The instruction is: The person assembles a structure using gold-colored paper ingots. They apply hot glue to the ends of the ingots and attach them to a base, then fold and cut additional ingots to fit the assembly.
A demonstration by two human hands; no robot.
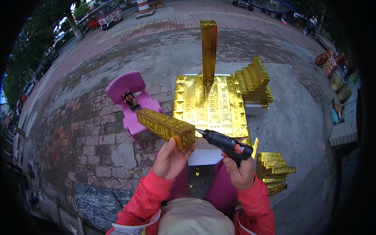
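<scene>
My left hand (172, 158) grips the near end of a long gold foil paper box (162, 127), tilted with its far end toward the left. In my right hand (239, 170) is a black glue gun (227, 144), its thin nozzle at the box's right end; whether the tip touches cannot be made out. Behind them lies a flat gold foil panel (207, 105) with folded, scalloped sides, resting on a low white-edged stand. One tall gold box (208, 51) stands upright at the panel's far edge.
Stacked gold pieces (252, 80) sit right of the panel, with another gold pile (272, 168) by my right forearm. A pink plastic chair (127, 88) at left holds a phone (131, 100). Bags (336, 82) line the right side; a slate slab (102, 205) lies lower left.
</scene>
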